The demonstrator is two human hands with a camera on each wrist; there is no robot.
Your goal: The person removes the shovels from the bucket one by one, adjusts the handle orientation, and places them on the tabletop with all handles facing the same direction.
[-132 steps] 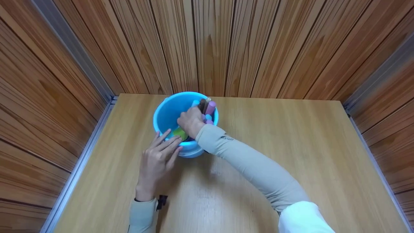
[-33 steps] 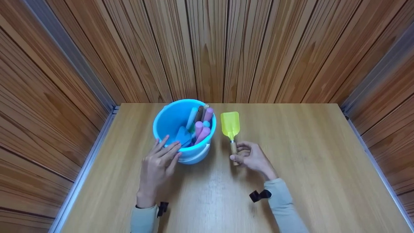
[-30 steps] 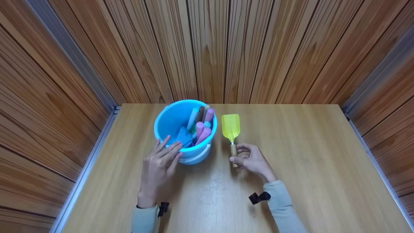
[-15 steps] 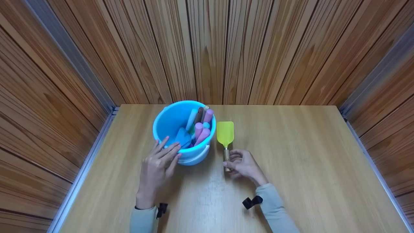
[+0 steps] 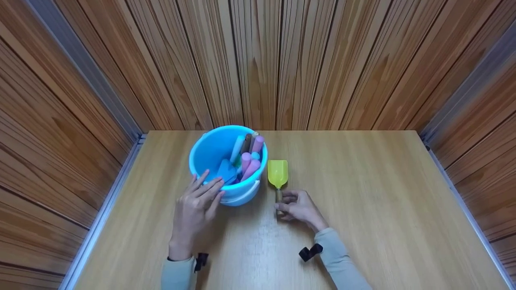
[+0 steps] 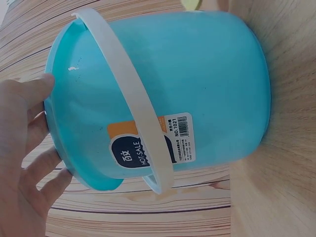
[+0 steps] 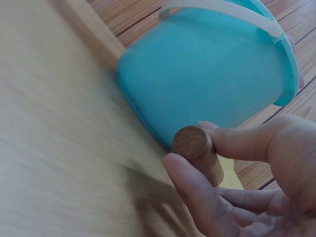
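A light-blue plastic bucket (image 5: 209, 147) stands upright left of the table's middle, its white handle (image 6: 126, 81) hanging down the side. My left hand (image 5: 195, 203) holds the near rim, fingers over the inside and thumb outside. Right of the bucket is a toy shovel (image 5: 277, 173) with a yellow blade and a wooden handle (image 7: 200, 153). My right hand (image 5: 298, 207) pinches that handle between thumb and fingers, blade pointing away. Whether the blade touches the table I cannot tell.
Inside the bucket are several tools: a blue blade (image 5: 227, 172), pink handles (image 5: 252, 168), a light-blue handle (image 5: 238, 148) and a dark brown one (image 5: 246, 143). Wood-plank walls (image 5: 258, 64) close the back and sides of the wooden table (image 5: 363, 181).
My right hand has come out of the bucket with the yellow shovel and brought it to the bucket's right. Lately the shovel has shifted left and nearer. The left hand has stayed at the rim.
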